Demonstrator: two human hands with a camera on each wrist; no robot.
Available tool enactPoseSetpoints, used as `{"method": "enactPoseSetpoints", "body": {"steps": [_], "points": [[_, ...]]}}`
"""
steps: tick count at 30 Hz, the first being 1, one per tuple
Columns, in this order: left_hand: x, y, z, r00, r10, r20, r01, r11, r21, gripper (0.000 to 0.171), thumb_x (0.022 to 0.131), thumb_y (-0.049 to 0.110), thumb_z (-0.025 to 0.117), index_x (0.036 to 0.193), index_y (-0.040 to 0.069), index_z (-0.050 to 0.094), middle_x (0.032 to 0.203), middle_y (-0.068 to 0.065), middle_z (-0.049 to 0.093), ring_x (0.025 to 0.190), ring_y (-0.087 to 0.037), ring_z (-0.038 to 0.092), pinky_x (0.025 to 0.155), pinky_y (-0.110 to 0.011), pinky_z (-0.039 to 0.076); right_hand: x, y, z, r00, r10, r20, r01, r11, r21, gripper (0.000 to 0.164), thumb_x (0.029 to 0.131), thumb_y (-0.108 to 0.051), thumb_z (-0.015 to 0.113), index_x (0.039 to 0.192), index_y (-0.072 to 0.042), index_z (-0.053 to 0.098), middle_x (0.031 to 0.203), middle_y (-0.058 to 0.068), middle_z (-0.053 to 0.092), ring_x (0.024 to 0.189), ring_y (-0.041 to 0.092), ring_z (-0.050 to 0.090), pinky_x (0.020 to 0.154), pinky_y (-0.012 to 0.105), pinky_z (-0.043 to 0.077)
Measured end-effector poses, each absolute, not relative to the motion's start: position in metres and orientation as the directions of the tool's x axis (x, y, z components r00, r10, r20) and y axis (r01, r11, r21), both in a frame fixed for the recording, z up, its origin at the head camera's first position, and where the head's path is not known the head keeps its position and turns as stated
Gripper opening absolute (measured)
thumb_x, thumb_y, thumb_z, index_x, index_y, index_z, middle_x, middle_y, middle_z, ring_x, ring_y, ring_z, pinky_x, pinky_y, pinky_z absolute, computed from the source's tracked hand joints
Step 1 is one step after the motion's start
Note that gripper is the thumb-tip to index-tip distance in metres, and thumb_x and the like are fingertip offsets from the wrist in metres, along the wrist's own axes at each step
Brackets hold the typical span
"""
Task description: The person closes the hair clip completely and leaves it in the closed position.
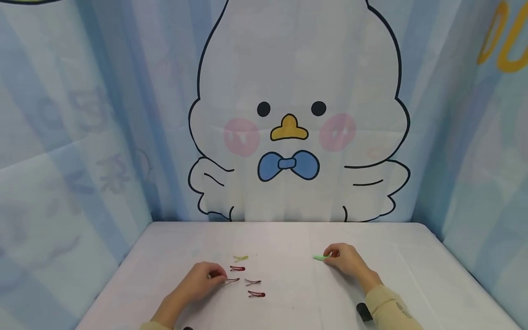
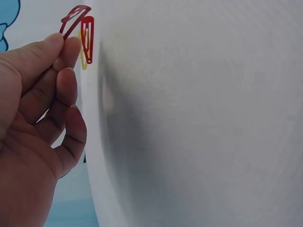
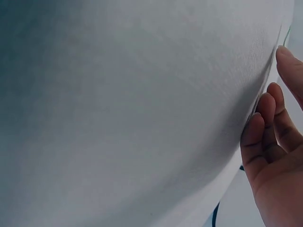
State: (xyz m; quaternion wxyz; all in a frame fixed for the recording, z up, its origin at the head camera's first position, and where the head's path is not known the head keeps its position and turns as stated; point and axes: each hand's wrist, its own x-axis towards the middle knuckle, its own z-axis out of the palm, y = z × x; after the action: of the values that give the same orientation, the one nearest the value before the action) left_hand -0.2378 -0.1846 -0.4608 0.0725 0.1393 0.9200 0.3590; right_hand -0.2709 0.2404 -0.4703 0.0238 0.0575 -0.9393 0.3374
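My left hand (image 1: 202, 280) pinches one end of a red snap hair clip (image 2: 75, 18) between thumb and fingertips, just over the white table. Close by lie a yellow hair clip (image 1: 241, 258), a red hair clip (image 1: 237, 268), and two more in dark red tones, a thinner clip (image 1: 253, 282) and a nearer clip (image 1: 256, 294). Further right, my right hand (image 1: 345, 261) has a light green hair clip (image 1: 319, 257) at its thumb and fingertips, low at the table surface. The right wrist view shows only a thin green edge of that clip.
A black cylindrical object (image 1: 364, 312) lies beside the right sleeve. Another dark thing (image 1: 188, 328) is cut off at the bottom edge. The white table (image 1: 297, 238) ends at a curtain (image 1: 288, 197) with a cartoon bird; more curtains hang left and right.
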Motion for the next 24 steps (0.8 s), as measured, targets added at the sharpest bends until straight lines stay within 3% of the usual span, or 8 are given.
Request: {"method": "enactPoseSetpoints", "body": {"steps": [11, 17, 24], "points": [[-0.237, -0.18, -0.452, -0.935, 0.353, 0.018, 0.235, 0.583, 0.778, 0.005, 0.092, 0.012, 0.074, 0.089, 0.008, 0.073, 0.081, 0.005, 0.066, 0.074, -0.015, 0.057, 0.064, -0.028, 0.047, -0.273, 0.24, -0.473, -0.991, -0.111, 0.07, -0.13, 0.78, -0.612, 0.01, 0.085, -0.006, 0.078, 0.09, -0.011, 0.072, 0.079, 0.0, 0.055, 0.076, 0.018, 0.049, 0.07, 0.036, 0.042], [-0.24, -0.171, -0.446, -0.927, 0.37, 0.066, 0.265, 0.518, 0.813, 0.004, 0.092, 0.011, 0.073, 0.092, 0.007, 0.072, 0.083, 0.004, 0.067, 0.077, -0.015, 0.058, 0.067, -0.028, 0.049, -0.27, 0.241, -0.469, -0.994, -0.09, 0.066, -0.112, 0.765, -0.634, 0.016, 0.086, -0.008, 0.078, 0.101, -0.008, 0.073, 0.082, 0.001, 0.055, 0.076, 0.019, 0.05, 0.069, 0.036, 0.042], [-0.24, -0.146, -0.432, -0.901, 0.412, 0.136, 0.296, 0.353, 0.888, 0.009, 0.098, 0.014, 0.067, 0.099, 0.006, 0.069, 0.093, -0.003, 0.07, 0.088, -0.026, 0.063, 0.074, -0.03, 0.051, -0.261, 0.235, -0.453, -0.977, -0.076, 0.199, -0.19, 0.734, -0.652, 0.024, 0.092, -0.014, 0.075, 0.113, -0.005, 0.072, 0.087, 0.0, 0.058, 0.08, 0.017, 0.053, 0.069, 0.034, 0.045]]}}
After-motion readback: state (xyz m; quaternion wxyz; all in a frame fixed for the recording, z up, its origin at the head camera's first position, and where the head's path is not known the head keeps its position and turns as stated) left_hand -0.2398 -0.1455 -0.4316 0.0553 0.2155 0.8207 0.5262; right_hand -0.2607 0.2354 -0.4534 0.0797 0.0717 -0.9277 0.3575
